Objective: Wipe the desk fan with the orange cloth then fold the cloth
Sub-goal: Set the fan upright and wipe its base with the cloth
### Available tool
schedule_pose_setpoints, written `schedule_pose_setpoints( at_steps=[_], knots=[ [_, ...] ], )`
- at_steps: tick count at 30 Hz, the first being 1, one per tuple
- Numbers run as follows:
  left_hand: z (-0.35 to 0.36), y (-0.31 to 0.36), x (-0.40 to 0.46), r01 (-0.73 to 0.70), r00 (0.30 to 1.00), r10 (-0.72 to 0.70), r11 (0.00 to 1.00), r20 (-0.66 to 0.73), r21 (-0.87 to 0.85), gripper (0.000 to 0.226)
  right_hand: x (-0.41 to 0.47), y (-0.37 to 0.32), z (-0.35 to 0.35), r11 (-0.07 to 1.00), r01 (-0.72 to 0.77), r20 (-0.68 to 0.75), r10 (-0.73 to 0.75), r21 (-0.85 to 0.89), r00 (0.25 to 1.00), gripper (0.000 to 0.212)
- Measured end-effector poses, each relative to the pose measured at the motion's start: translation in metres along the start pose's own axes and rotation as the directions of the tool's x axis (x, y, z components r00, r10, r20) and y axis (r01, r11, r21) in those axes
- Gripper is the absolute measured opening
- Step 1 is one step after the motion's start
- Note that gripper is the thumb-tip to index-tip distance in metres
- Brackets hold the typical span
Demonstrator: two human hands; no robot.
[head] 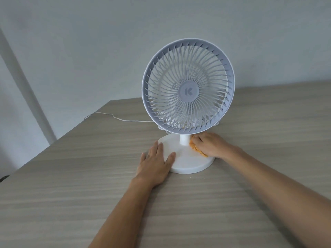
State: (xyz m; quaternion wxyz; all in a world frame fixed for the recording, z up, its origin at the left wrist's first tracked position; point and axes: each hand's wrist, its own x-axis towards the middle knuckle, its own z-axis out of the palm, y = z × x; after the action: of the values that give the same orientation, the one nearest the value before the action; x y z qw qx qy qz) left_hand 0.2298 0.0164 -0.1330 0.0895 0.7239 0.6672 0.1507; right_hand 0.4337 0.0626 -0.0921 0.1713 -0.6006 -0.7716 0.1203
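A white desk fan stands upright on the wooden desk, its round grille facing me above a short neck and a round base. My right hand is closed over a bunched orange cloth, pressing it on the base right beside the neck; most of the cloth is hidden under the hand. My left hand lies flat with fingers spread, resting on the left edge of the base and the desk.
The wood-grain desk ends at a left edge running diagonally from the back corner. A thin white cable trails from behind the fan toward that edge. A plain grey wall stands close behind.
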Motion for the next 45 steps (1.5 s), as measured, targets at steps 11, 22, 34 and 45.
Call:
schedule_pose_setpoints(
  at_steps=[11, 22, 34, 45],
  knots=[
    [-0.001, 0.005, -0.003, 0.015, 1.000, -0.015, 1.000, 0.000, 0.020, 0.071, -0.075, -0.013, 0.018, 0.961, 0.270, -0.058, -0.274, -0.062, 0.960, 0.054],
    [-0.001, 0.003, -0.002, 0.006, 1.000, -0.007, 1.000, 0.012, 0.030, 0.068, -0.075, -0.014, 0.029, 0.970, 0.213, -0.137, -0.229, -0.119, 0.964, 0.075],
    [-0.003, 0.005, -0.003, 0.012, 1.000, -0.013, 1.000, 0.023, 0.025, 0.068, 0.012, -0.007, 0.003, 0.988, -0.143, -0.024, 0.142, -0.051, 0.990, 0.035],
    [-0.005, 0.010, -0.006, 0.034, 0.999, -0.035, 0.999, 0.029, 0.033, 0.069, -0.046, -0.028, 0.013, 0.988, 0.004, -0.049, -0.012, -0.152, 0.999, 0.045]
  ],
)
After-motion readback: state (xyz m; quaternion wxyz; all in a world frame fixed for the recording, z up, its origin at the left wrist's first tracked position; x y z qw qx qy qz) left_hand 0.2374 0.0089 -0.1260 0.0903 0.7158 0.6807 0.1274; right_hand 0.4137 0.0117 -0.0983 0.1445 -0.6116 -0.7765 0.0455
